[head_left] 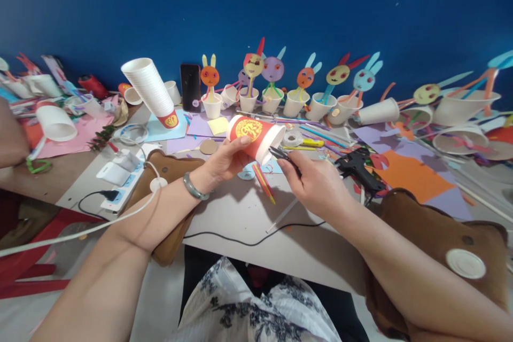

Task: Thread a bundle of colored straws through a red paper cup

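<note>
A red paper cup (253, 133) with a yellow printed emblem lies tilted on its side in my left hand (232, 159), its white rim turned to the right. My left fingers and thumb are wrapped round it. My right hand (310, 179) is closed on a small black-handled tool (280, 154), whose tip meets the cup's rim; what kind of tool it is cannot be made out for certain. Below the cup, red and yellow strips (263, 183) lie on the table (232, 211).
A tall stack of paper cups (146, 83) leans at the back left, near a phone (190, 87). Rabbit-faced cups line the blue wall. A black glue gun (360, 171) lies right of my right hand. A power strip (126, 181) is at left; cables cross the front.
</note>
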The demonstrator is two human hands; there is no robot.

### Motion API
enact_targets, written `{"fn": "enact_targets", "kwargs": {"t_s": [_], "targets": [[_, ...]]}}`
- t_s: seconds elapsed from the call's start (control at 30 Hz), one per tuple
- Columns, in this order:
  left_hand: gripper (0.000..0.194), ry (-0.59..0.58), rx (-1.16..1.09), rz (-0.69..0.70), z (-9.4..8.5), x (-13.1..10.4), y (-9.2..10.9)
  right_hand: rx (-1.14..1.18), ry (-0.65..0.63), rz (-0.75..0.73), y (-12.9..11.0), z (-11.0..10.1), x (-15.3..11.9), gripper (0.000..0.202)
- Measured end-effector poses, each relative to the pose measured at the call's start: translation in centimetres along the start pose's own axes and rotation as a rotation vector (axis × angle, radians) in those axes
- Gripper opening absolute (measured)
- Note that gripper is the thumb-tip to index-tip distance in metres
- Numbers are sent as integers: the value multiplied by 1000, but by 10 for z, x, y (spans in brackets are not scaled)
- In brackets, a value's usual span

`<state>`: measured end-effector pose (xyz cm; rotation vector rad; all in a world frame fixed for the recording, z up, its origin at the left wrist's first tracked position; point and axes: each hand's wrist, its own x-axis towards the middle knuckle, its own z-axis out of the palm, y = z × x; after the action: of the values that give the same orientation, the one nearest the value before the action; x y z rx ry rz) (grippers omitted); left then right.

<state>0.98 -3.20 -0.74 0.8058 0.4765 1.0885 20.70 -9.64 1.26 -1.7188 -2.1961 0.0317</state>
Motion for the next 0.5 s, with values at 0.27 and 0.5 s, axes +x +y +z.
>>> {"fn": "enact_targets", "kwargs": {"t_s": [0.27, 0.5], "targets": [[49, -14, -13, -13, -2, 2, -2, 0, -38, 8, -1, -4, 0, 36], [49, -27, -53, -19, -1, 2, -2, 2, -61, 12, -2, -5, 0, 37]]}}
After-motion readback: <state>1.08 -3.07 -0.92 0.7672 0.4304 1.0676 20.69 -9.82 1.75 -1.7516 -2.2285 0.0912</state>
